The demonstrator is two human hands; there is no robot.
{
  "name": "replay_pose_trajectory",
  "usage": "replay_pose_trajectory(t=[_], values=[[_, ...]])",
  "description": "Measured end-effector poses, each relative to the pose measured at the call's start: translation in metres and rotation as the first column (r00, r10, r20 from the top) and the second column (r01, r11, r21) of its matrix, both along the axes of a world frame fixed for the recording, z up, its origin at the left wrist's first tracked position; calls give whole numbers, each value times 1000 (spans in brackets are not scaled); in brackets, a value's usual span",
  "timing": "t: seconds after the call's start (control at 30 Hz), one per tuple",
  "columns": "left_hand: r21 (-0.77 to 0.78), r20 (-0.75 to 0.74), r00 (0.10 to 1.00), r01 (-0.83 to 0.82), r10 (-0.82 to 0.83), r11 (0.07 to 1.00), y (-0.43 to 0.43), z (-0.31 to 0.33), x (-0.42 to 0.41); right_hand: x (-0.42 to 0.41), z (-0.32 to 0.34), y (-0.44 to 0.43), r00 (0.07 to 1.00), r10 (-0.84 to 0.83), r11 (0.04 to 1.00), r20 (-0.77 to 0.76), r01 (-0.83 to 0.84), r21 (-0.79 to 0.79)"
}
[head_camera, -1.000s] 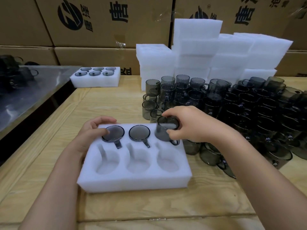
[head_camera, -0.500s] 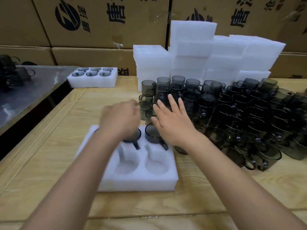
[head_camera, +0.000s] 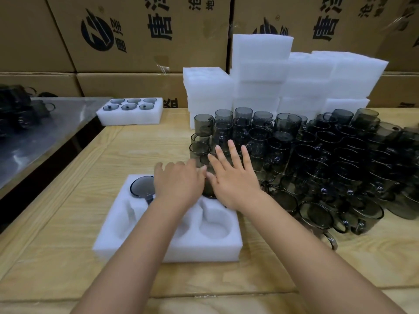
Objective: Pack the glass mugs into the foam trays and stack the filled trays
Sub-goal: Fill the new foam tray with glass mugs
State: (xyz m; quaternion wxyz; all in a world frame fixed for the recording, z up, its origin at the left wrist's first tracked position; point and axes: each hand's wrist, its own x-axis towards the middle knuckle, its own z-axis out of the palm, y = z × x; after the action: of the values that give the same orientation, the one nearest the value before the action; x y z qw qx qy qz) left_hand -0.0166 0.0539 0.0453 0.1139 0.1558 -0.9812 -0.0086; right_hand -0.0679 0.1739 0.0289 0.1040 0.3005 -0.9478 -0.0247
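— Head view: at centre frame our right hand spreads straight fingers, gripping nothing, above the foam tray, with the loose mugs just beyond.
— And our left hand?
— Beside it, over the tray's far middle pocket; we cannot tell whether it grips. One mug sits in the far left pocket. Our hands hide the other far pockets.

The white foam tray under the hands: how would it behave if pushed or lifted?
Probably very light: the foam tray is a thick white block with hollow pockets. It would likely slide on the smooth wooden table if nudged. It looks stiff enough to lift flat, though the glass mug at its far left adds weight.
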Motion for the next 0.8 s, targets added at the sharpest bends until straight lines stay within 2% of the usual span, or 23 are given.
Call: replay_pose_trajectory(t=[0.07, 0.13, 0.2, 0.27, 0.33, 0.37, 0.4, 0.5, 0.57, 0.67, 0.73, 0.8], values=[[175, -68, 995, -63, 76, 982, -34, 13, 11, 1, -2, 1, 1000, 11, 1000, -23, -12, -19], [489, -142, 970, -106, 199, 866, -81, 23, 25, 2, -3, 1, 998, 17, 999, -53, -19, -34], [777, -209, 931, -28, 299, 629, -119, 21, 38, 3, -1, 0, 996, 31, 999, -87, -33, -27], [952, -157, 929, 52, 336, 302, -131, 5, 47, 5, 4, 0, 989, 64, 998, -131, -62, 22], [990, -119, 933, 137, 339, -29, -126, -17, 49, 5, 12, 0, 978, 105, 993, -183, -91, 80], [974, -141, 926, 194, 351, -120, -122, -26, 49, 2, 19, 2, 972, 108, 993, -206, -94, 78], [958, -178, 917, 245, 358, -151, -119, -31, 48, -4, 30, 5, 970, 87, 996, -228, -80, 39], [942, -240, 908, 304, 344, -144, -112, -32, 42, -36, 73, 27, 961, -122, 972, -249, 65, -227], [936, -250, 895, 322, 368, -146, -109, -33, 40, -64, 102, 50, 957, -265, 912, -118, 209, -354], [929, -268, 877, 345, 400, -134, -105, -37, 39, -97, 121, 78, 935, -327, 895, 138, 353, -273], [923, -290, 863, 366, 413, -117, -105, -39, 37, -106, 120, 86, 916, -251, 916, 313, 329, -228], [916, -308, 856, 384, 416, -113, -106, -39, 35, -106, 116, 88, 893, -211, 931, 398, 307, -196]])
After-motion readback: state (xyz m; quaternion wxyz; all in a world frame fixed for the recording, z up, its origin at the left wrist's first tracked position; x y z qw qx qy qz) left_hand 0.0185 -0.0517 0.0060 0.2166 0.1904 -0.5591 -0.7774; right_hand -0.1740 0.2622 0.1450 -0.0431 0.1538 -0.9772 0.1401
